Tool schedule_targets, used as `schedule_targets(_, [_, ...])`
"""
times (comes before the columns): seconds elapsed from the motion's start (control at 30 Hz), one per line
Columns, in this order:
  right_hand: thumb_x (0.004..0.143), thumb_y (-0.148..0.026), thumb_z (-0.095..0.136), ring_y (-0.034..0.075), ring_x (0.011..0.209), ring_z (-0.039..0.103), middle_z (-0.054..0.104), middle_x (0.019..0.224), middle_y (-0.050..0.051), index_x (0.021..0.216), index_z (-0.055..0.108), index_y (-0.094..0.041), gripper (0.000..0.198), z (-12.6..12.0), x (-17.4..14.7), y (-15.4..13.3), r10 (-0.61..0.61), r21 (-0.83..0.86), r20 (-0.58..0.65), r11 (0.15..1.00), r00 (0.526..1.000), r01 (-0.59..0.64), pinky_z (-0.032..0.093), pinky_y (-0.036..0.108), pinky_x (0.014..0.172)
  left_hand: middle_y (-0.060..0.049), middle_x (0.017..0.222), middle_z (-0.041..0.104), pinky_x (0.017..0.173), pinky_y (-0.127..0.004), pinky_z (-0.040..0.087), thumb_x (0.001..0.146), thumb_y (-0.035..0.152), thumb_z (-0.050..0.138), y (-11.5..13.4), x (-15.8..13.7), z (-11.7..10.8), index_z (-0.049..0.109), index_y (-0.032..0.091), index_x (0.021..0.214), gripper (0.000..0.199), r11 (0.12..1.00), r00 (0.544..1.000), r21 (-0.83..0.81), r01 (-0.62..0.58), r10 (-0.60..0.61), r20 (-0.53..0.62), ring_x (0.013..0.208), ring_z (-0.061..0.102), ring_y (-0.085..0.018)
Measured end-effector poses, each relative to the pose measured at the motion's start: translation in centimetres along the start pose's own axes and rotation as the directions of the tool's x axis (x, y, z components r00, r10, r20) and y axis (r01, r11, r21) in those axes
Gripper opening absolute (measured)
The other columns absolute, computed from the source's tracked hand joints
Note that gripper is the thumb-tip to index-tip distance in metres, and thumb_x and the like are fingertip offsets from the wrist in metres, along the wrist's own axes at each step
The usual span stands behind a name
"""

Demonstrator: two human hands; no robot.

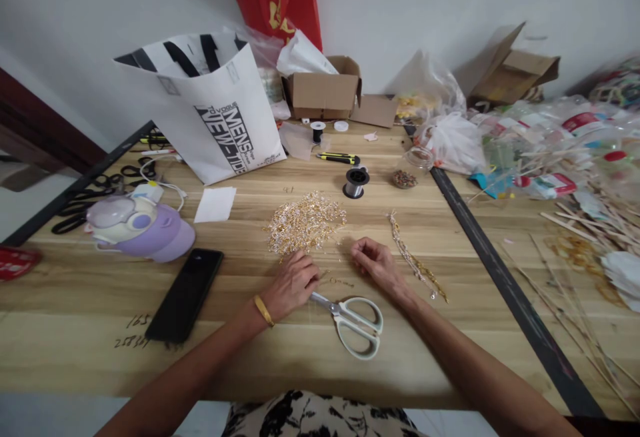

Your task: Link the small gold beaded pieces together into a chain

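We see muted, even indoor light; soft-edged shadow lies beside the right forearm [463,344], lower right of centre; wide-angle stretch and blur smear the bottles [575,124] at right; mid-frame, the golden beads [305,222] glint, slightly blurred.

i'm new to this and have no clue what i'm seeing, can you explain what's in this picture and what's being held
There's no machine here, just a person's two bare hands. The one picture comes from a camera on their head, looking forward and down at a wooden table. The left hand, with a gold bracelet at its wrist, is at the near edge of a pile of gold and clear beads. The right hand is between that pile and some beaded strands. Scissors lie between the forearms, a smartphone to the left, a wire spool beyond. Whether either hand holds anything is too small to tell.
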State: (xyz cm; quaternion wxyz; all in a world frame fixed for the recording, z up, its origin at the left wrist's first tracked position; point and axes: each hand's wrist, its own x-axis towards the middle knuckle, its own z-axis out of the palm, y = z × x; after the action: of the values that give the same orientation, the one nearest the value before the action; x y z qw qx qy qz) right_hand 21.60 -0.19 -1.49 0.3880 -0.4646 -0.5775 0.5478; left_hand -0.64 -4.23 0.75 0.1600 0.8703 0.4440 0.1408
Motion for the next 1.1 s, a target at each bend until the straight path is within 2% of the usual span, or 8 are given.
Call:
schedule_targets(0.2, [0.079,-0.048,0.061,0.009,0.045,0.039,0.046,0.054,-0.005,0.075,0.053,-0.017,0.032,0.0,-0.1,0.1,0.004,0.005,-0.003,1.0,1.0,-0.004,0.032,0.021,0.042,-0.005,0.078,0.059,0.079,-0.033,0.04,0.086,0.022,0.057,-0.2,0.3,-0.3,0.061,0.015,0.073,0.015,1.0,1.0,0.006,0.002,-0.002,0.003,0.085,0.049,-0.02])
schedule_targets(0.3, [0.081,-0.045,0.06,0.009,0.049,0.04,0.047,0.058,-0.003,0.075,0.054,-0.017,0.029,0.0,-0.3,0.0,-0.02,-0.059,-0.004,0.998,1.0,0.019,0.032,0.021,0.045,-0.004,0.074,0.061,0.077,-0.033,0.039,0.086,0.022,0.057,-0.4,1.1,-0.8,0.061,0.015,0.07,0.017,0.999,1.0,0.035,0.022,-0.022,-0.019,0.082,0.051,-0.02])
schedule_targets(0.4, [0.083,-0.039,0.058,0.011,0.055,0.044,0.052,0.064,-0.001,0.076,0.057,-0.017,0.024,0.3,-0.7,-0.2,-0.099,-0.196,-0.004,0.976,0.995,0.097,0.035,0.023,0.05,-0.004,0.073,0.061,0.076,-0.033,0.039,0.085,0.019,0.057,-0.8,2.0,-1.3,0.062,0.015,0.07,0.017,0.999,0.998,0.03,0.037,-0.035,-0.046,0.08,0.051,-0.019])
schedule_targets(0.5, [0.085,-0.032,0.056,0.012,0.059,0.047,0.056,0.07,0.002,0.076,0.058,-0.017,0.018,0.8,-1.0,-0.5,-0.207,-0.335,0.037,0.919,0.978,0.207,0.036,0.024,0.053,-0.004,0.074,0.062,0.076,-0.032,0.04,0.084,0.016,0.057,-1.3,2.8,-1.9,0.063,0.015,0.073,0.013,0.999,0.996,0.015,0.049,-0.047,-0.075,0.08,0.052,-0.019])
schedule_targets(0.67, [0.086,-0.024,0.053,0.013,0.06,0.048,0.054,0.069,0.001,0.077,0.057,-0.018,0.012,1.9,-1.3,-0.9,-0.28,-0.394,0.138,0.864,0.95,0.312,0.037,0.024,0.055,-0.004,0.075,0.063,0.076,-0.031,0.042,0.084,0.015,0.057,-1.3,3.9,-2.2,0.065,0.015,0.076,0.011,0.995,0.995,-0.094,0.03,-0.039,-0.096,0.079,0.054,-0.019])
schedule_targets(0.83, [0.087,-0.023,0.052,0.012,0.06,0.05,0.055,0.07,0.001,0.08,0.056,-0.018,0.01,2.5,-0.8,-1.3,-0.274,-0.392,0.128,0.869,0.953,0.302,0.038,0.024,0.055,-0.005,0.078,0.063,0.078,-0.029,0.043,0.087,0.016,0.053,-0.6,4.3,-2.0,0.066,0.014,0.081,0.014,0.974,0.994,-0.226,-0.015,-0.01,-0.107,0.081,0.056,-0.017])
schedule_targets(1.1, [0.087,-0.024,0.052,0.013,0.06,0.05,0.053,0.068,0.001,0.08,0.056,-0.019,0.009,3.1,-0.2,-0.8,-0.294,-0.392,0.065,0.871,0.954,0.295,0.039,0.024,0.055,-0.003,0.07,0.061,0.07,-0.027,0.044,0.084,0.015,0.056,-0.8,4.1,-1.1,0.062,0.015,0.069,0.017,0.949,0.988,-0.312,0.034,-0.079,-0.132,0.073,0.055,-0.015])
